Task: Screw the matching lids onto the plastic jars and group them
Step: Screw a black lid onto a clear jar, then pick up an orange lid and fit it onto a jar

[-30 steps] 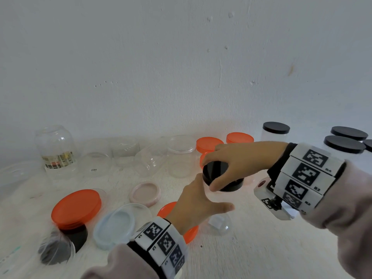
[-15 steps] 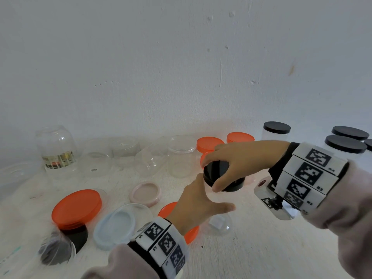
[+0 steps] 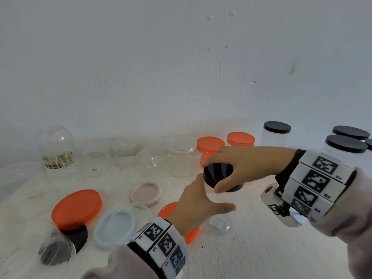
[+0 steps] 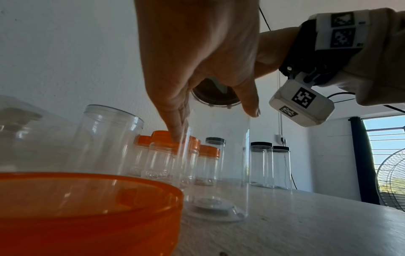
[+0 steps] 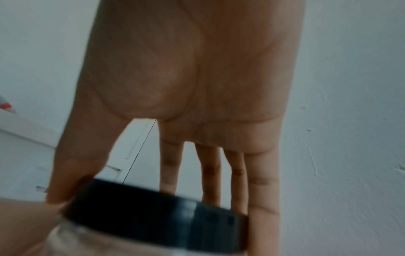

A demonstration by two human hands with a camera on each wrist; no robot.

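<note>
Black lid [image 3: 218, 175] sits on the mouth of a clear jar [image 4: 219, 155] at mid-table; right hand [image 3: 247, 166] grips its rim from above with thumb and fingertips curled round it, seemingly mid-twist. Left hand [image 3: 198, 202] steadies the jar's wall, thumb on the near side and fingers behind it. Whether the lid is fully seated I cannot tell — the right wrist view is blurred.

Progress, as a judgement: partly done. Black-lidded jars [image 3: 345, 147] stand grouped at far right, orange-lidded jars [image 3: 240, 138] cluster behind the hands. Still left: several open clear jars [image 3: 182, 156] along the wall, one labelled jar [image 3: 57, 150] at far left, plus loose lids — a big orange lid [image 3: 76, 208], a pale blue lid [image 3: 115, 225], a pinkish lid [image 3: 146, 193], and another orange lid [image 3: 190, 232] under the left wrist.

Obstacles: that near orange lid touches or nearly touches the working jar's base, and loose lids crowd the near-left table [image 3: 251, 254]. The path right toward the black group looks open.
</note>
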